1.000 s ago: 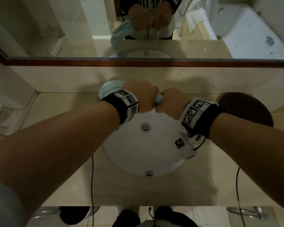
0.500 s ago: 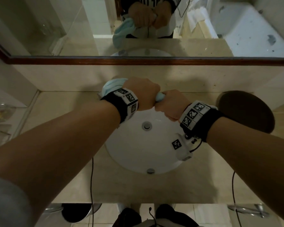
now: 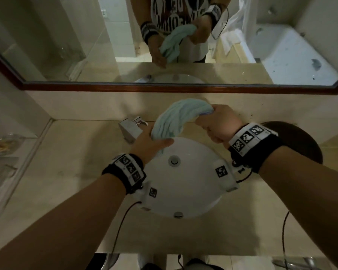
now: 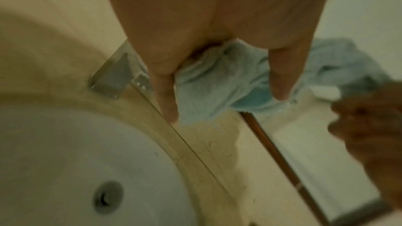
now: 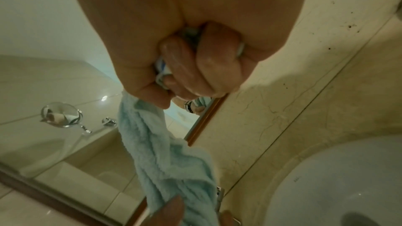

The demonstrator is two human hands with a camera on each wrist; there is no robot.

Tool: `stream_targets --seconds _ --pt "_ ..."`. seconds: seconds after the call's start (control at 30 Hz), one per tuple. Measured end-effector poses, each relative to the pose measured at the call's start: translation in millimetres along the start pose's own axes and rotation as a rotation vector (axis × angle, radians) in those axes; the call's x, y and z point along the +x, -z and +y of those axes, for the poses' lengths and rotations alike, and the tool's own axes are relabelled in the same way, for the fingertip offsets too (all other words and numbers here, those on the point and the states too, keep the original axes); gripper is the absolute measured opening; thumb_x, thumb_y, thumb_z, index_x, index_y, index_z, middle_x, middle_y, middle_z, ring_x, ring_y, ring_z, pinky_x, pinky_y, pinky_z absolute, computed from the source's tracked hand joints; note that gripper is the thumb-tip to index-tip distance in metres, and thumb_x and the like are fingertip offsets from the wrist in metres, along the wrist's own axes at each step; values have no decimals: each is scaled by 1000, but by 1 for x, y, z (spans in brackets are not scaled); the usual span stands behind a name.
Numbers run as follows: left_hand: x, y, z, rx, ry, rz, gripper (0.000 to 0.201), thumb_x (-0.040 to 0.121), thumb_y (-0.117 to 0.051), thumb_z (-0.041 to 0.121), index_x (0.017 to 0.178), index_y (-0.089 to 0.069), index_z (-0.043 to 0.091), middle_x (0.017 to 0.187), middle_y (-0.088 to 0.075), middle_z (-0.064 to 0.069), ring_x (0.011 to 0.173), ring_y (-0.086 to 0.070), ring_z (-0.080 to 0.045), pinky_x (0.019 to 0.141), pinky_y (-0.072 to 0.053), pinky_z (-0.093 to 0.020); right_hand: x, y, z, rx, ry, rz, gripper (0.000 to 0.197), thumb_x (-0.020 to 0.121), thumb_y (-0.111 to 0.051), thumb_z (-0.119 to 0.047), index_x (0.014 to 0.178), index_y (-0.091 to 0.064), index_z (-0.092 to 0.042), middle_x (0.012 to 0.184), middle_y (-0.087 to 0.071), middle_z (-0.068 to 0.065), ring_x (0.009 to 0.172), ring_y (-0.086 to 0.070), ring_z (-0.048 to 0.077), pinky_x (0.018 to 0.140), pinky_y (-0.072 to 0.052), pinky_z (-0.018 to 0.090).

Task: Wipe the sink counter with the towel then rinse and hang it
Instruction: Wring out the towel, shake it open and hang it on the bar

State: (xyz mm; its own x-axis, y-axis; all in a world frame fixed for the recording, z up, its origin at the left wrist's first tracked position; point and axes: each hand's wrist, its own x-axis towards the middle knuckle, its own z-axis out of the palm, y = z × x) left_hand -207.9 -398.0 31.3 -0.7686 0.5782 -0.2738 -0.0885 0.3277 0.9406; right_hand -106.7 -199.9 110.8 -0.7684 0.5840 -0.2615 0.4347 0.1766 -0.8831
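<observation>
A light blue towel [image 3: 174,117] arcs above the back rim of the white sink basin [image 3: 183,188]. My right hand [image 3: 217,123] grips its upper end in a tight fist; in the right wrist view the curled fingers [image 5: 195,68] clench the towel [image 5: 165,157], which hangs down from them. My left hand [image 3: 154,145] is lower and to the left. The towel's other end [image 4: 213,88] lies between its thumb and straight fingers [image 4: 280,83]. The beige counter [image 3: 76,172] surrounds the basin.
A chrome faucet [image 3: 133,127] stands just left of my left hand, on the counter's back edge. The mirror [image 3: 86,45] with its wooden frame rises behind. A dark round object [image 3: 300,143] sits at the right, a glass dish [image 3: 2,145] at the far left.
My hands were pressed together, twisting the towel over the basin. They have parted: the left slid down and left and loosened, and the towel has spread into an arc, uncovering the faucet.
</observation>
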Motion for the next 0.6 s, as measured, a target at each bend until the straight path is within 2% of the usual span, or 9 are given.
stream_targets --seconds 0.07,0.13,0.2,0.27,0.33,0.37,0.43,0.47,0.6 --pt "-1 -7 -1 -222 104 -80 55 77 -85 27 127 -60 29 117 -69 -3 108 -67 -28 82 -59 -44 -3 -1 1 129 -21 -39 8 82 -66 -10 80 -59 -14 58 -50 6 40 -37 15 44 -29 23" --pt "-3 -12 1 -344 143 -138 49 82 -80 14 126 -61 27 119 -69 -9 105 -68 -34 70 -60 -37 -4 -1 4 250 -53 -70 11 85 -64 -8 83 -56 -14 57 -47 5 40 -34 15 43 -26 21" --pt "-4 -14 2 -382 182 -183 45 86 -76 9 125 -61 26 118 -70 -14 97 -71 -32 63 -56 -33 -3 -3 7 281 -79 -71 10 86 -63 -7 87 -55 -13 57 -46 4 40 -34 14 42 -25 20" --pt "-6 -17 3 -440 257 -221 41 88 -73 8 124 -61 24 108 -72 -17 91 -72 -33 68 -59 -40 -1 -5 14 285 -105 -47 9 86 -63 -8 90 -56 -12 59 -47 5 40 -34 15 41 -25 20" --pt "-5 -20 2 -467 310 -211 34 90 -71 6 121 -61 18 91 -68 -12 77 -68 -31 69 -60 -46 4 -7 20 296 -116 -20 9 85 -65 -10 87 -57 -12 60 -47 6 40 -35 15 41 -26 21" --pt "-4 -21 1 -438 317 -187 33 90 -72 6 119 -62 17 85 -64 -9 69 -63 -25 64 -59 -42 5 -7 24 293 -114 -17 10 84 -67 -12 84 -57 -13 60 -47 5 40 -36 15 41 -27 22" --pt "0 -24 2 -356 312 -138 33 86 -76 10 116 -64 19 80 -58 -2 59 -52 -16 50 -48 -27 7 -11 30 270 -94 -31 13 82 -71 -14 80 -57 -15 58 -48 3 42 -38 15 42 -30 23" --pt "2 -26 3 -321 314 -113 33 84 -78 13 113 -65 20 77 -56 0 57 -47 -13 46 -40 -24 7 -13 32 261 -84 -45 16 80 -73 -14 80 -58 -16 56 -47 2 43 -40 15 43 -31 24" --pt "8 -32 9 -292 342 -23 23 84 -74 17 103 -62 20 63 -40 3 50 -30 -13 44 -22 -23 7 -26 41 264 -88 -149 24 77 -80 -15 83 -57 -17 52 -43 -1 44 -37 15 44 -28 24"
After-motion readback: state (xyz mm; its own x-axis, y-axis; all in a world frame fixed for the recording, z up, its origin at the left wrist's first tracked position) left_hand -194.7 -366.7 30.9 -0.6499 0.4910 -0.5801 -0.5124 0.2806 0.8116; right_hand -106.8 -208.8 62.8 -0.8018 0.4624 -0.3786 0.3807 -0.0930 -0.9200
